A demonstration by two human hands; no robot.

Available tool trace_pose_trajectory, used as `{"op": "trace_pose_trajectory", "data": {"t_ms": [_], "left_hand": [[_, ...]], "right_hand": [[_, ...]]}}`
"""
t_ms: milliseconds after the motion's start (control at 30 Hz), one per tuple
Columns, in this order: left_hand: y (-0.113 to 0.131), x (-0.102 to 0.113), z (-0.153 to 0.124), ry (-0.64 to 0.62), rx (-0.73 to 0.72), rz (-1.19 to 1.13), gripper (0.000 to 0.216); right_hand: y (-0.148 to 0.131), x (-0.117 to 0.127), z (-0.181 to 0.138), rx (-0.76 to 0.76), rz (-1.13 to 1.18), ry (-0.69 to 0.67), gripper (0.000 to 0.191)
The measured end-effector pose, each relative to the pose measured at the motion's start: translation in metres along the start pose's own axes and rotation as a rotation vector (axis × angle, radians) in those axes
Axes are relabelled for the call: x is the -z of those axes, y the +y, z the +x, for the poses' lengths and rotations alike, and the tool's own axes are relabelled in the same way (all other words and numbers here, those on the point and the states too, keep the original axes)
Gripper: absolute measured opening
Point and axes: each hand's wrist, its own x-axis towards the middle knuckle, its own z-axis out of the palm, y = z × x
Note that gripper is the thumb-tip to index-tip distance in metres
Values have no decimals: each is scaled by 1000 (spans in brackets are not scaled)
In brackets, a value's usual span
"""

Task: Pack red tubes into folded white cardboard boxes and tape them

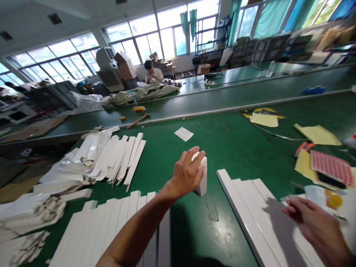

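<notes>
My left hand (188, 171) is closed around a narrow white box (204, 180), which stands on end on the green table. On the right, my right hand (314, 218) is blurred, its fingertips pinched together above a row of long white boxes (250, 207). Something small and pale may be at those fingertips, but I cannot make it out. Under my left forearm lies another row of long white boxes (111, 222), side by side.
Flat white carton pieces (94, 155) are heaped at the left. A paper square (184, 134) lies beyond my left hand. Red-dotted sticker sheet (330, 167), yellow paper (318, 134) and orange-handled scissors (304, 147) sit at right. A hammer (138, 121) lies farther back; a person (152, 74) sits beyond.
</notes>
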Motion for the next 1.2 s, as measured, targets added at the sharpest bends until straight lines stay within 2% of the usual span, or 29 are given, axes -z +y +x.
{"op": "trace_pose_trajectory", "data": {"t_ms": [67, 200, 267, 333, 500, 600, 700, 800, 900, 1033, 1100, 1200], "left_hand": [[6, 0, 0, 1, 14, -9, 42], [17, -3, 0, 4, 9, -2, 49], [19, -6, 0, 14, 24, 1, 56], [20, -9, -2, 38, 42, 3, 63], [18, -14, -5, 51, 50, -11, 73], [18, -15, -6, 52, 47, -8, 76], [17, -16, -7, 74, 49, -24, 79], [15, -14, -9, 133, 36, -48, 80], [14, -11, -11, 139, 23, -44, 68], [14, -4, -12, 5, 45, -105, 50], [15, 0, -11, -20, 58, -152, 50], [16, 5, -13, -20, 87, -197, 56]], "right_hand": [[-27, -49, -29, -61, 76, -160, 33], [-86, -138, -92, 90, 67, -531, 31], [-103, -165, -112, 170, 11, -631, 29], [-108, -180, -123, 227, -27, -679, 28], [-102, -192, -125, 248, -56, -672, 32], [-105, -197, -125, 192, -54, -643, 40], [-113, -202, -123, -25, -4, -668, 48], [-120, -205, -116, -295, 21, -786, 38], [-124, -205, -108, -401, 9, -865, 28], [-122, -201, -107, -369, 0, -901, 33], [-116, -198, -109, -285, -22, -886, 41], [-94, -192, -106, -125, -163, -784, 44]]}}
